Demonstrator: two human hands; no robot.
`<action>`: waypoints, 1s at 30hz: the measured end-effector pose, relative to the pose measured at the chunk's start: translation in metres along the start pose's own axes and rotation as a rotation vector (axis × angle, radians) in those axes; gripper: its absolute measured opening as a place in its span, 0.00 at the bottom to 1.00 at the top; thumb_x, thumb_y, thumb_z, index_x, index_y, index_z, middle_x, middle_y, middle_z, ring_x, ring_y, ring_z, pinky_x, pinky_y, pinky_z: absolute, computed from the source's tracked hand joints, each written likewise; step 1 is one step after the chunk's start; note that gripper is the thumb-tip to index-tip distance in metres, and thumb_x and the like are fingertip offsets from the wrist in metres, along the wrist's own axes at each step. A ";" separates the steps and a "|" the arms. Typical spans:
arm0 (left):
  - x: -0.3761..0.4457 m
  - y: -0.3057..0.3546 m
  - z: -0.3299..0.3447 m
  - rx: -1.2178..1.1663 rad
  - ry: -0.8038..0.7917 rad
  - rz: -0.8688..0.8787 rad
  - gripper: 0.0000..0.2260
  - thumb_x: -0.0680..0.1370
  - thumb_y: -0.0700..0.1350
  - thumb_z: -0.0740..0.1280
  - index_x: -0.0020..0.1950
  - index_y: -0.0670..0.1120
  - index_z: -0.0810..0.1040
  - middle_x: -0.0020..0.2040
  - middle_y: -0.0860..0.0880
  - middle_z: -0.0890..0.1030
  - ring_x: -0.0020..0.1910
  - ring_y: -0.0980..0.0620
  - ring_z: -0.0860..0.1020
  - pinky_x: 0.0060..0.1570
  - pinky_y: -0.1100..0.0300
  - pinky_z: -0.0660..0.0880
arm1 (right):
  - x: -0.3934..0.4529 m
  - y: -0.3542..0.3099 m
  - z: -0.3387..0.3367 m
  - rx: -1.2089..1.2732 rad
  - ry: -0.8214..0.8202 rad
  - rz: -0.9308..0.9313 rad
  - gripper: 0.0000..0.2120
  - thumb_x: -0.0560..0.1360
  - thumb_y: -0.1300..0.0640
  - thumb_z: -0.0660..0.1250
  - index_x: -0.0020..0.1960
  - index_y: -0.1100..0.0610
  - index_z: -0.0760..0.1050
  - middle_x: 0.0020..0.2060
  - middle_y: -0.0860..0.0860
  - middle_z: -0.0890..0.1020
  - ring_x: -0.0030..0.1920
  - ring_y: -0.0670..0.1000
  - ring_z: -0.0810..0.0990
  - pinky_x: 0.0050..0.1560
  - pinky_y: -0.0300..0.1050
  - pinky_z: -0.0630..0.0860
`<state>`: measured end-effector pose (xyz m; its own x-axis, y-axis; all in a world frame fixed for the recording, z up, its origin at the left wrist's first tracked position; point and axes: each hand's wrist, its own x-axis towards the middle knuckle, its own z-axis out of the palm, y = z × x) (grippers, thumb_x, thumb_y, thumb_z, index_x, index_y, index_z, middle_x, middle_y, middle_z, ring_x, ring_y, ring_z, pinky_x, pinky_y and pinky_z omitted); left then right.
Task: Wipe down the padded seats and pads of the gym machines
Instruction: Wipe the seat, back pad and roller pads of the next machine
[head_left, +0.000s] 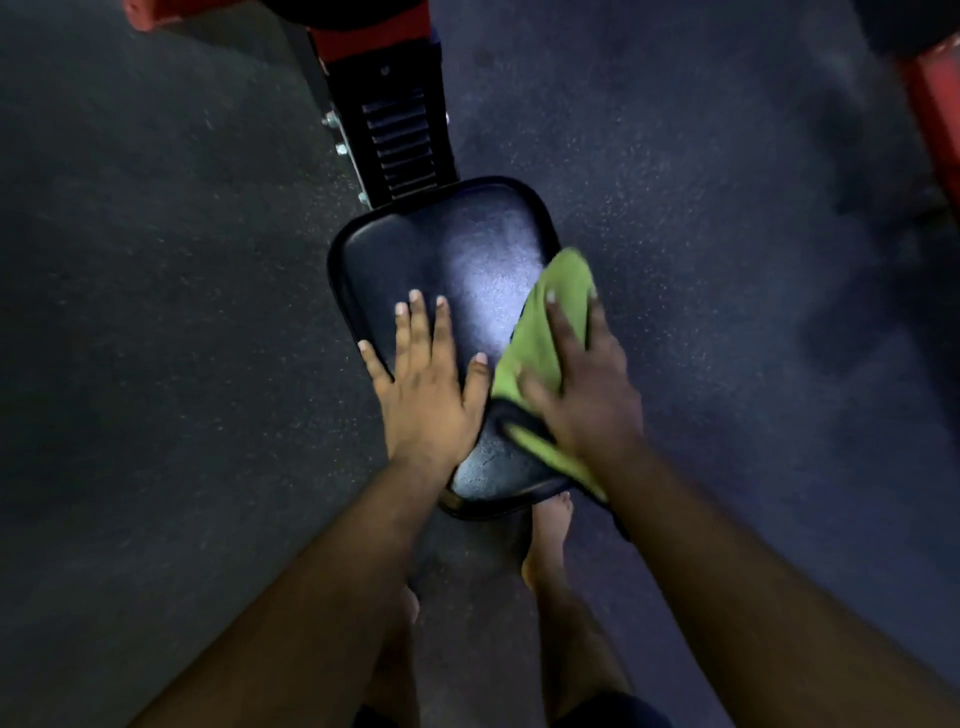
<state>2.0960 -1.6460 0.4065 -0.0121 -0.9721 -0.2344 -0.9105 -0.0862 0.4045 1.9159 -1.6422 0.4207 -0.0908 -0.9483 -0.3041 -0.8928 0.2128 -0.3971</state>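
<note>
The black padded seat runs lengthwise from the person toward the machine's black ribbed post, its wide end at the post and its narrow end nearest the person's bare feet. The left hand lies flat, fingers spread, on the seat's left edge. The right hand presses a green cloth flat against the seat's right edge, fingers straight. Red frame parts stand at right, on dark speckled floor.

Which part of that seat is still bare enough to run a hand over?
The far half of the seat is bare, between the black post and both hands. The near half is crowded: left hand flat, right hand pressing the green cloth.
</note>
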 end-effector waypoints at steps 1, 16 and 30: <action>0.000 0.002 0.001 0.022 0.015 -0.007 0.33 0.82 0.62 0.47 0.84 0.49 0.51 0.85 0.47 0.46 0.84 0.49 0.44 0.78 0.33 0.39 | -0.028 0.006 0.005 -0.045 0.011 -0.054 0.41 0.74 0.31 0.59 0.82 0.36 0.46 0.83 0.52 0.46 0.79 0.66 0.58 0.66 0.66 0.72; 0.003 0.002 0.016 0.224 0.076 0.007 0.32 0.81 0.56 0.54 0.84 0.49 0.52 0.85 0.48 0.51 0.84 0.47 0.47 0.76 0.29 0.46 | 0.038 0.005 -0.002 -0.004 -0.058 -0.223 0.36 0.77 0.33 0.56 0.82 0.36 0.47 0.83 0.47 0.41 0.82 0.65 0.47 0.70 0.68 0.68; 0.003 -0.003 0.021 0.192 0.111 0.032 0.36 0.80 0.56 0.56 0.84 0.44 0.48 0.85 0.49 0.49 0.84 0.49 0.47 0.77 0.30 0.45 | 0.113 -0.020 -0.011 -0.216 -0.112 -0.295 0.36 0.76 0.29 0.52 0.81 0.34 0.45 0.83 0.45 0.42 0.82 0.64 0.41 0.71 0.78 0.59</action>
<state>2.0901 -1.6443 0.3854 -0.0067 -0.9926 -0.1213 -0.9726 -0.0218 0.2316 1.9187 -1.7562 0.4042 0.2218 -0.9274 -0.3013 -0.9470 -0.1312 -0.2933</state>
